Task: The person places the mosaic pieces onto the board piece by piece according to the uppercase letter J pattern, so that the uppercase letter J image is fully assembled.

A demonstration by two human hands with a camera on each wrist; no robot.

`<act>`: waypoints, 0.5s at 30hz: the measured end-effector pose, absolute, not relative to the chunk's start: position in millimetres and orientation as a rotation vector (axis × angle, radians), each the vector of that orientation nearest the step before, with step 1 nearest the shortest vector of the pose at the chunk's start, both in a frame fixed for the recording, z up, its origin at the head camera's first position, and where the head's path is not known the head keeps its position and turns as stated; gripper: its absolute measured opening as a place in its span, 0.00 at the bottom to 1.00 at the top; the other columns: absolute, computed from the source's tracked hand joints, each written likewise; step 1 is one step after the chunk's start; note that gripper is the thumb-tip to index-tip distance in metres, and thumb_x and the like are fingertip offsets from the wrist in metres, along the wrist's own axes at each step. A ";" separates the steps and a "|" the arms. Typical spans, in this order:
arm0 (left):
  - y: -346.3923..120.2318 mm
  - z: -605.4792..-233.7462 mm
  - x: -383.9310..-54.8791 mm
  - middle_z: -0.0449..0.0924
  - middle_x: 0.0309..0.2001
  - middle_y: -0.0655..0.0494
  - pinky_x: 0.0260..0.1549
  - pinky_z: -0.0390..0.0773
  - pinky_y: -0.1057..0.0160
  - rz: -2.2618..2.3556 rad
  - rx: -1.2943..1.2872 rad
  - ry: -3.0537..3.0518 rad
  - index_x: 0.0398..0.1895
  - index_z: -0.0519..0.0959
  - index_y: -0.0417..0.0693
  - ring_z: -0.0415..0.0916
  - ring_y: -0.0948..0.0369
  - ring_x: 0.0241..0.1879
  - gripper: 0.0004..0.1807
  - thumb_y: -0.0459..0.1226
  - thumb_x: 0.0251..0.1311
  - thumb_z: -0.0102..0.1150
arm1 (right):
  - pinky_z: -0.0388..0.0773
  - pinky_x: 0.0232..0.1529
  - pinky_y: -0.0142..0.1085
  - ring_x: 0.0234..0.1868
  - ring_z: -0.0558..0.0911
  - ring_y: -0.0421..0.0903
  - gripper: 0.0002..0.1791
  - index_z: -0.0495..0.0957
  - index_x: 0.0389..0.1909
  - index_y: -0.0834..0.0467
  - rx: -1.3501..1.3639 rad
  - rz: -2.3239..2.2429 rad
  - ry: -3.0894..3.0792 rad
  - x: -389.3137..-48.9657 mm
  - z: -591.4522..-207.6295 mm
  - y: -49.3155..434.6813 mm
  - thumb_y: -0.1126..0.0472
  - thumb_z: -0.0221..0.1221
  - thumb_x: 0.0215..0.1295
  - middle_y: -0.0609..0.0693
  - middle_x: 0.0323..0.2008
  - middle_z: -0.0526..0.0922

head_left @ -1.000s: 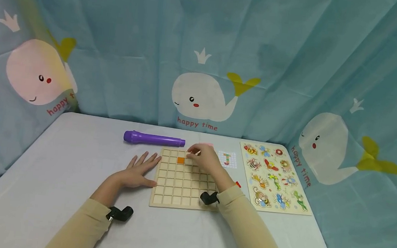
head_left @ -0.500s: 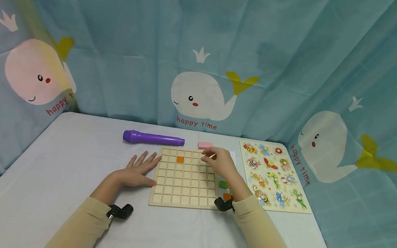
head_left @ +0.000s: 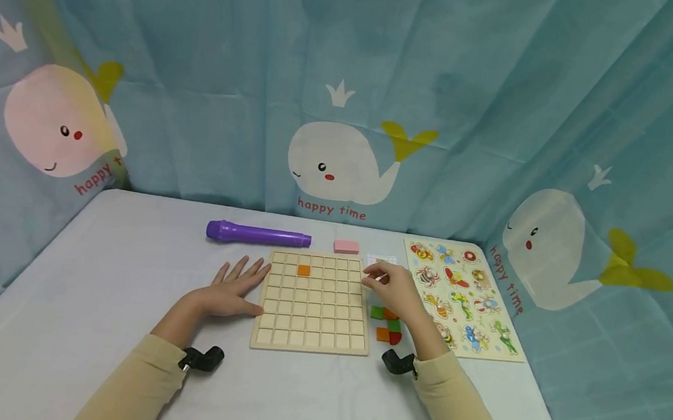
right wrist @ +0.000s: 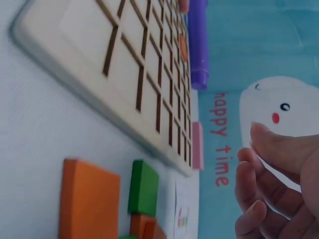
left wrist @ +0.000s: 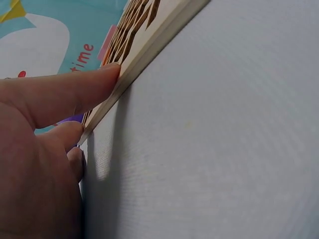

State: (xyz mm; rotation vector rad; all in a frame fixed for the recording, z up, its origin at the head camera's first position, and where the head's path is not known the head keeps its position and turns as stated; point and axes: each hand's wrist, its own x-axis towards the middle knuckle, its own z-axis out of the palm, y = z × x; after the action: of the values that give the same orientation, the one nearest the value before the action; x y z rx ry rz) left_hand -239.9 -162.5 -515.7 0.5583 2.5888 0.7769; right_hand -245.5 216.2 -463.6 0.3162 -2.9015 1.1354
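Note:
A wooden board (head_left: 311,324) divided into a square grid lies in the middle of the white table, with one orange tile (head_left: 303,270) in a cell of its upper rows. Spread flat at the board's left side is my left hand (head_left: 226,296); in the left wrist view a straight finger (left wrist: 75,94) touches the board's edge. My right hand (head_left: 396,290) is just past the board's upper right side, fingers loosely bent and nothing between them, as the right wrist view shows. Below it several loose tiles lie beside the board, among them a green tile (head_left: 376,312) and an orange tile (right wrist: 89,199).
A printed grid card (head_left: 380,259) is partly hidden behind my right hand. Beyond the board lie a purple microphone-shaped toy (head_left: 258,235) and a pink block (head_left: 346,247). An insect-picture puzzle board (head_left: 446,274) lies at the right. A whale-print curtain (head_left: 211,123) closes off the back.
My right hand has moved right, off the board, uncovering its right columns, the pink block and the loose tiles. My left hand has stayed in place at the board's left side.

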 end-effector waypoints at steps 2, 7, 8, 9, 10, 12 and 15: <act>-163.3 -514.3 -239.5 0.32 0.83 0.48 0.71 0.15 0.36 0.785 0.559 2.586 0.83 0.42 0.54 0.18 0.42 0.80 0.55 0.55 0.61 0.63 | 0.80 0.34 0.36 0.35 0.80 0.44 0.11 0.86 0.47 0.54 0.292 1.144 -2.908 -242.3 -464.6 221.1 0.55 0.67 0.66 0.46 0.39 0.87; -163.9 -512.5 -237.9 0.32 0.83 0.47 0.71 0.15 0.36 0.786 0.563 2.586 0.83 0.42 0.53 0.18 0.42 0.80 0.55 0.55 0.60 0.63 | 0.81 0.31 0.35 0.35 0.80 0.44 0.13 0.86 0.49 0.55 0.258 1.186 -2.921 -235.0 -467.5 234.2 0.55 0.66 0.67 0.47 0.40 0.86; -163.7 -512.5 -237.7 0.32 0.83 0.46 0.71 0.15 0.35 0.788 0.567 2.586 0.83 0.43 0.53 0.18 0.41 0.79 0.55 0.56 0.60 0.63 | 0.81 0.30 0.34 0.36 0.80 0.45 0.14 0.85 0.50 0.55 0.246 1.189 -2.924 -233.7 -468.1 236.8 0.55 0.67 0.67 0.48 0.40 0.86; -163.4 -512.3 -237.3 0.32 0.83 0.47 0.71 0.15 0.36 0.790 0.568 2.586 0.83 0.43 0.53 0.18 0.42 0.80 0.55 0.56 0.60 0.63 | 0.81 0.30 0.34 0.36 0.80 0.45 0.14 0.85 0.50 0.56 0.235 1.189 -2.926 -232.2 -468.5 239.3 0.56 0.67 0.66 0.48 0.41 0.86; -163.2 -512.4 -237.2 0.32 0.83 0.47 0.71 0.15 0.36 0.792 0.569 2.587 0.83 0.43 0.54 0.18 0.42 0.80 0.55 0.56 0.60 0.63 | 0.81 0.29 0.33 0.36 0.79 0.45 0.15 0.85 0.51 0.57 0.220 1.186 -2.929 -230.7 -468.8 241.8 0.56 0.67 0.66 0.48 0.40 0.86; -162.6 -512.5 -237.0 0.32 0.83 0.47 0.72 0.15 0.36 0.798 0.570 2.585 0.83 0.43 0.54 0.18 0.42 0.80 0.55 0.56 0.60 0.63 | 0.80 0.29 0.32 0.36 0.79 0.46 0.15 0.85 0.51 0.58 0.186 1.184 -2.937 -227.6 -469.4 246.6 0.57 0.68 0.65 0.49 0.40 0.86; -162.4 -512.5 -236.4 0.32 0.83 0.46 0.72 0.15 0.36 0.813 0.569 2.581 0.83 0.43 0.53 0.18 0.41 0.79 0.55 0.55 0.60 0.63 | 0.80 0.29 0.32 0.36 0.79 0.46 0.15 0.85 0.50 0.58 0.161 1.176 -2.952 -222.8 -469.6 252.8 0.58 0.69 0.64 0.49 0.40 0.86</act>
State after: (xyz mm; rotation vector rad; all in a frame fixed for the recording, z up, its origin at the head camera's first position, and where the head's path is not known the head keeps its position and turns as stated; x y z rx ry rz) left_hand -236.4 -162.4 -512.5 0.5694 2.5812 0.8126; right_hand -222.8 252.8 -469.6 0.1609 -2.9519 1.1756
